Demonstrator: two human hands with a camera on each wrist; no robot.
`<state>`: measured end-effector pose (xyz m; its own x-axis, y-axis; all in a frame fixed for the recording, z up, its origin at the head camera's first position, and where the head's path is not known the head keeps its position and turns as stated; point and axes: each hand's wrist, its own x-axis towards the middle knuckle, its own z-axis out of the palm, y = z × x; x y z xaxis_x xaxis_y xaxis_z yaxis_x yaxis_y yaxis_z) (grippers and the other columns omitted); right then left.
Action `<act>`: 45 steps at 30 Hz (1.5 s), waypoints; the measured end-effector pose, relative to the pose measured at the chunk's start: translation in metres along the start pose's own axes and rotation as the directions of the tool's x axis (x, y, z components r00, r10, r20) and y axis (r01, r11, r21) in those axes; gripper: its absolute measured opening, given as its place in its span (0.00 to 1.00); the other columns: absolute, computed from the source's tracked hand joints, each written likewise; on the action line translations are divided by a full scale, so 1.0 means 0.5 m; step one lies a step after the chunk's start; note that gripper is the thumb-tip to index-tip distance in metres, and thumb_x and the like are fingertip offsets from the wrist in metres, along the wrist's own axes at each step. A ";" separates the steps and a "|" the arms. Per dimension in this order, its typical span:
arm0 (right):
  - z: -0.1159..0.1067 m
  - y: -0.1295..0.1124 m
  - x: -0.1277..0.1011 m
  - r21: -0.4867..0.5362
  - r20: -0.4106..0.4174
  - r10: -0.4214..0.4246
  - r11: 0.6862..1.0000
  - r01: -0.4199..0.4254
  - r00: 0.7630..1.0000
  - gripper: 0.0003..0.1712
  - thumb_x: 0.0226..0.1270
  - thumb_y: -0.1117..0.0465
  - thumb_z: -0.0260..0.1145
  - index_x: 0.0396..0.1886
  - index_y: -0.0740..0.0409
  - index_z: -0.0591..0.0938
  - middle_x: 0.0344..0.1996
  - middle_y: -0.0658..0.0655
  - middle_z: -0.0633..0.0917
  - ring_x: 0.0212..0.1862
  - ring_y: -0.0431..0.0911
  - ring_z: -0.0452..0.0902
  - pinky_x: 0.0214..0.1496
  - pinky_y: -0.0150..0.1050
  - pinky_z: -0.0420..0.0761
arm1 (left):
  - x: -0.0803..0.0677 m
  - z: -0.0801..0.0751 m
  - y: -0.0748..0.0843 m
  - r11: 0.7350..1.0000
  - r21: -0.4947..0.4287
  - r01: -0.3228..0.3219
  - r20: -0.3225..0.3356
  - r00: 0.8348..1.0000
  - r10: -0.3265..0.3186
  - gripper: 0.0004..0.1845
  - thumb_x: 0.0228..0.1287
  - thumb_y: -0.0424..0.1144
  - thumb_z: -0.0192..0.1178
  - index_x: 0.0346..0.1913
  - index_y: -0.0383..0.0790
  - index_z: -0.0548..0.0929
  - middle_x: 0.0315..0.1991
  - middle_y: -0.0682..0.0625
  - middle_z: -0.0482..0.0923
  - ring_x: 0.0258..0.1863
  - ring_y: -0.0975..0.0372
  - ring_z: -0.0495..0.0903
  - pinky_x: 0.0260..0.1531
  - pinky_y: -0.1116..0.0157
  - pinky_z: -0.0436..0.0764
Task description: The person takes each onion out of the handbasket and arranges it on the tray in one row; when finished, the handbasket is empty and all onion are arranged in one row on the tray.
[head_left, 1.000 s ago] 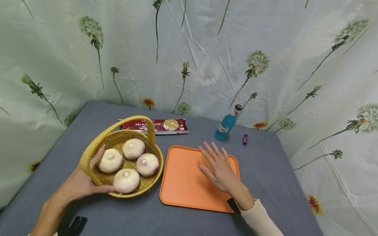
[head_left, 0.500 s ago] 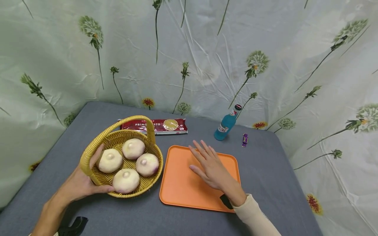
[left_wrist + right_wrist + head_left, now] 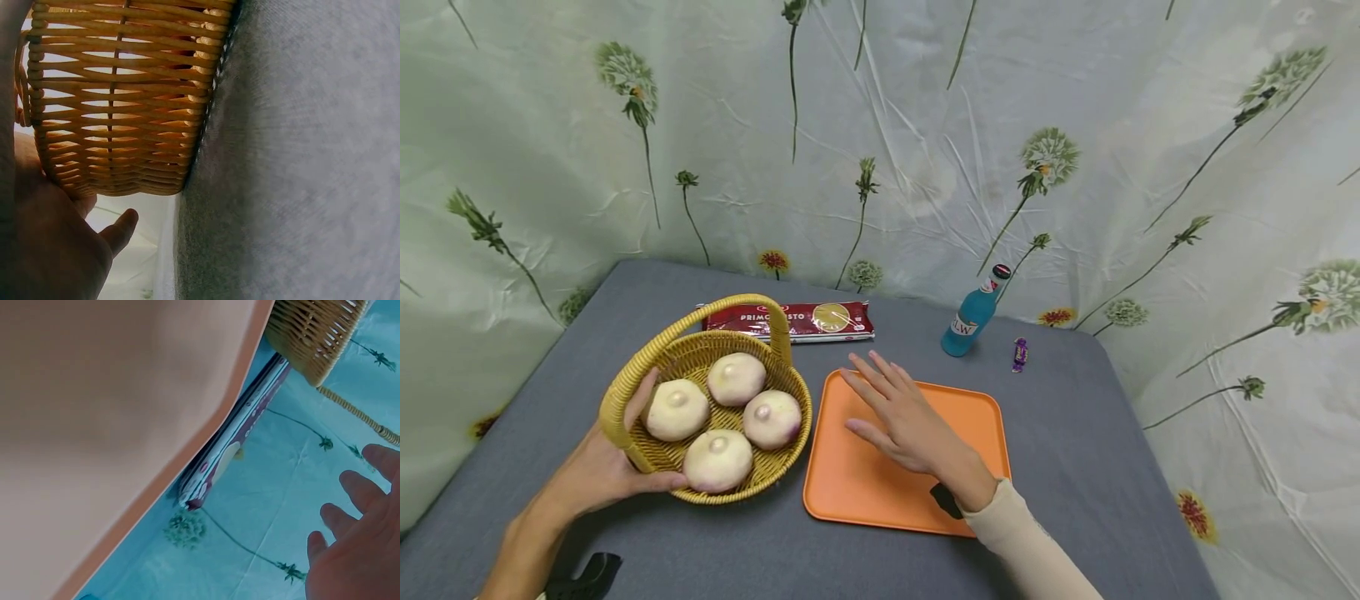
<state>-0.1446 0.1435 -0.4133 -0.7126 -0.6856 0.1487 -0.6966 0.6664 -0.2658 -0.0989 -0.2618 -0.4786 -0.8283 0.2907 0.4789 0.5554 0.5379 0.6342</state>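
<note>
A yellow wicker basket (image 3: 700, 348) with a hoop handle stands on the grey table and holds several pale round buns (image 3: 772, 418). My left hand (image 3: 613, 462) grips its near-left rim, thumb along the front wall and fingers over the edge by a bun. In the left wrist view the basket wall (image 3: 119, 94) fills the top and the left hand (image 3: 56, 244) lies below it. My right hand (image 3: 898, 417) hovers flat with spread fingers over the left half of the orange tray (image 3: 857, 492), holding nothing. The right wrist view shows the tray (image 3: 112, 425) and the right hand's fingertips (image 3: 356, 487).
A red pasta packet (image 3: 790, 321) lies behind the basket. A blue bottle (image 3: 972, 314) and a small purple sweet (image 3: 1019, 354) stand behind the tray. A flowered curtain (image 3: 880, 125) closes off the back and sides. Bare grey table (image 3: 1075, 467) lies right of the tray.
My right hand has slid left across the tray, from its right half towards the basket. The left hand and the basket have stayed put.
</note>
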 end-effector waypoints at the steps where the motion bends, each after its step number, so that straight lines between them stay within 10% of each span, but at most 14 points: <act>1: 0.001 -0.003 0.005 0.004 0.002 -0.009 1.000 0.009 1.000 0.37 0.80 0.39 0.47 0.81 0.44 0.55 0.82 0.45 0.48 0.82 0.49 0.38 0.77 0.60 0.52 | 0.000 0.000 0.000 1.000 0.000 -0.002 0.000 1.000 0.002 0.80 0.17 0.42 0.89 0.79 0.30 0.49 0.68 0.21 0.57 0.72 0.77 0.48 0.66 0.84 0.45; 24: 0.041 -0.051 0.089 0.058 0.069 -0.183 0.982 0.179 0.981 0.37 0.79 0.43 0.53 0.81 0.47 0.56 0.81 0.51 0.52 0.82 0.45 0.36 0.80 0.50 0.51 | -0.001 0.005 -0.007 1.000 -0.025 -0.010 0.001 1.000 0.010 0.78 0.18 0.40 0.89 0.78 0.29 0.51 0.70 0.22 0.54 0.73 0.74 0.48 0.67 0.83 0.46; 45: 0.083 -0.067 0.146 0.251 0.036 -0.296 0.927 0.278 0.955 0.35 0.72 0.50 0.66 0.74 0.56 0.68 0.75 0.57 0.65 0.78 0.47 0.54 0.79 0.41 0.52 | -0.006 0.002 -0.008 1.000 0.022 -0.004 -0.010 1.000 0.004 0.77 0.19 0.45 0.89 0.78 0.29 0.54 0.71 0.24 0.54 0.74 0.73 0.44 0.67 0.80 0.41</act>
<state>-0.1699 0.0587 -0.4328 -0.4715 -0.8619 0.1866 -0.8229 0.3539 -0.4445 -0.0989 -0.2641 -0.4832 -0.8254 0.2845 0.4876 0.5567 0.5539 0.6191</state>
